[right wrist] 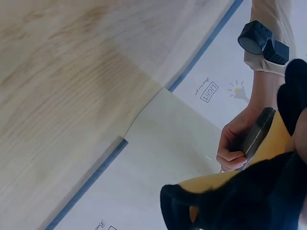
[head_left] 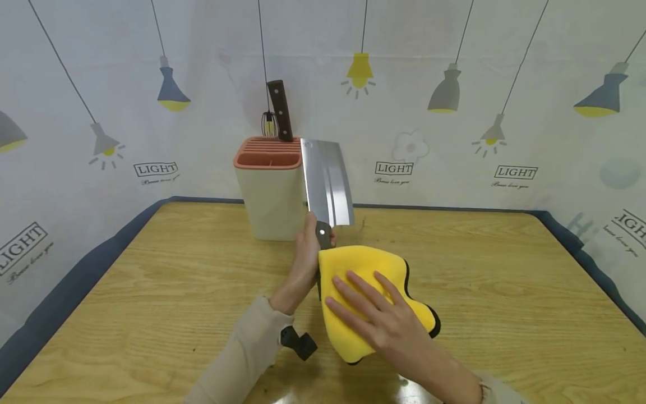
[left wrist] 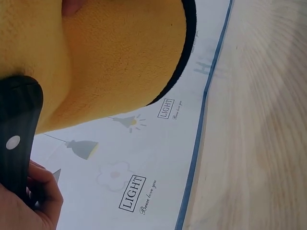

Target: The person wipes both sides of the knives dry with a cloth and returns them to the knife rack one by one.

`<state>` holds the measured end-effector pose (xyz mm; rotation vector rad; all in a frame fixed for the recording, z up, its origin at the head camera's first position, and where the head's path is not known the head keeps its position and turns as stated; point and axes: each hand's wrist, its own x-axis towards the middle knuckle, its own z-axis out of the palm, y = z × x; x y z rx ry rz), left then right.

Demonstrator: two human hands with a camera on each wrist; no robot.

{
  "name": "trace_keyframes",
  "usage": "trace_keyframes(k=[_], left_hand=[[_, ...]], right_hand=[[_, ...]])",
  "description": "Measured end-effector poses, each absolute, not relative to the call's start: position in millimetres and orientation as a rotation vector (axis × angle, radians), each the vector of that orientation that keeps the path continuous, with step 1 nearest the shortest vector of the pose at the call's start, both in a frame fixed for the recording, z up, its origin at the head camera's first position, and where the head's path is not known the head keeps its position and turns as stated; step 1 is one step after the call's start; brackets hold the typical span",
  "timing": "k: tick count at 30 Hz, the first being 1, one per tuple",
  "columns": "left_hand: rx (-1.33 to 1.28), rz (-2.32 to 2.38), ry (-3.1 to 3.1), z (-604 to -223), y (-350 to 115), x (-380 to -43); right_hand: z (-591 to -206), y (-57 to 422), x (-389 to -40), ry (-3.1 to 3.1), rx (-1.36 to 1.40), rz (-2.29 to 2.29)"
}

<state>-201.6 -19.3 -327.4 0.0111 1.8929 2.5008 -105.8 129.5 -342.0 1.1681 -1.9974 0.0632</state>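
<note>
A cleaver (head_left: 328,182) points blade-up in front of the person, its edge to the right. The left hand (head_left: 301,264) grips its dark riveted handle (left wrist: 14,136); the left wrist view shows fingers curled around it. A yellow cloth (head_left: 365,258) with black trim covers the handle's lower end. The right hand (head_left: 388,317) holds this cloth, fingers spread across its upper face; its thumb is hidden in the head view. In the right wrist view, the cloth's dark edge (right wrist: 240,196) hides much of that hand.
A cream knife block (head_left: 272,205) with an orange slotted top stands behind and left of the cleaver. One dark knife handle (head_left: 280,110) rises from it. The wooden table (head_left: 499,269) meets a lamp-printed backdrop (head_left: 303,33). A black camera (head_left: 299,342) is worn on the left wrist.
</note>
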Motion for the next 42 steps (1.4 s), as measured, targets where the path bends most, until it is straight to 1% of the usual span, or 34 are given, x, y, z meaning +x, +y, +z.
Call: trace_keyframes(k=[12,27,33,42], left_hand=[[0.027,2.511,1.765,-325,-17,-196],[0.122,2.215,2.336,-335,-12,-193],[0.28,2.192,2.384,-336,-13,-195],[0.232,2.218,2.366,-334,-12,-195]], right_hand=[[-339,131,-110,-2.086,1.144,-0.075],[-330,131,-137,-2.058,1.05,-0.072],[-325,130,-145,-2.111,1.005,-0.098],[-327,132,-151,-2.191,0.983,0.054]])
